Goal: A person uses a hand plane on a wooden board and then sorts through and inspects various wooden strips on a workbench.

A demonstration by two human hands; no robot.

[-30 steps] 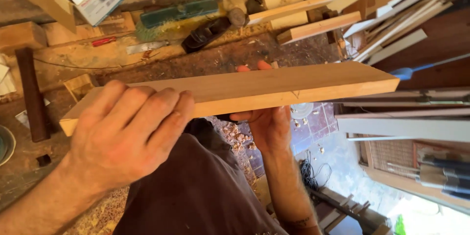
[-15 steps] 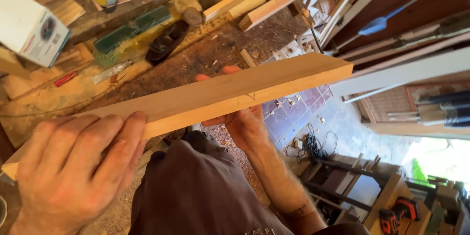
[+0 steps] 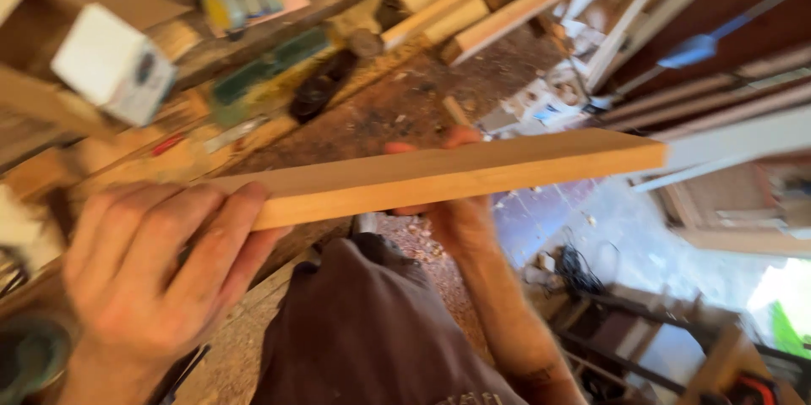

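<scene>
A sawdust-covered brown wooden workbench (image 3: pixel 397 109) was seen filling the upper half of the frame, pretty cluttered and blurry. A long pale rectangular wooden board (image 3: pixel 456 175) was held across the middle of the frame, running from lower left up to the right edge area, lifted above the bench. The left hand (image 3: pixel 152 278) was wrapped over the board's near end at lower left, fingers lying side by side, curled over the top face. The right hand (image 3: pixel 452 211) was gripped around the board's middle from underneath, fingertips poking up over the far edge. A white cardboard box (image 3: pixel 110 67) was sat at upper left. A green flat tool (image 3: pixel 270 67) was left near it, too blurred to identify.
</scene>
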